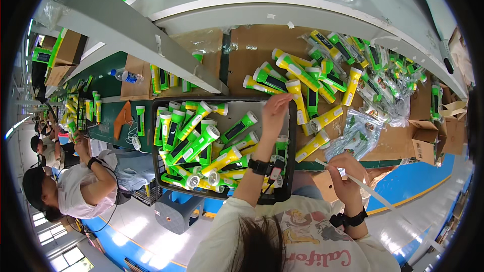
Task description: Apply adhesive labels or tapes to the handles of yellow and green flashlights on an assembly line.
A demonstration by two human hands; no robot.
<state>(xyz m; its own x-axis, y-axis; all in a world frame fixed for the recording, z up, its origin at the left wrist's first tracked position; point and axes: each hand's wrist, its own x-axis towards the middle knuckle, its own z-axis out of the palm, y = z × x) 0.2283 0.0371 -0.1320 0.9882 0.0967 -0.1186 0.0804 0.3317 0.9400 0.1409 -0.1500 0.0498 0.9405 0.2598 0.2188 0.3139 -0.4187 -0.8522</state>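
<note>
My left hand [276, 110] reaches over the right side of a black crate [290, 168], fingers stretched out beside a yellow flashlight [301, 108] on the table. Its fingertips are at that flashlight's edge; whether they touch is unclear. In my right hand [348, 177] a long white strip [375, 195] is pinched. One short end sticks out past the fingers toward the table, and the long part trails down to the lower right. Green and yellow flashlights [201, 143] fill the crate in a jumble. More loose flashlights [300, 73] are heaped on the table just beyond my left hand.
Bagged flashlights [383, 85] pile up at the right, near a clear plastic bag [355, 133] and an open cardboard box [426, 141]. A grey shelf beam [272, 12] crosses above the table. To the left a co-worker [83, 186] sits; a grey stool [176, 214] stands below the crate.
</note>
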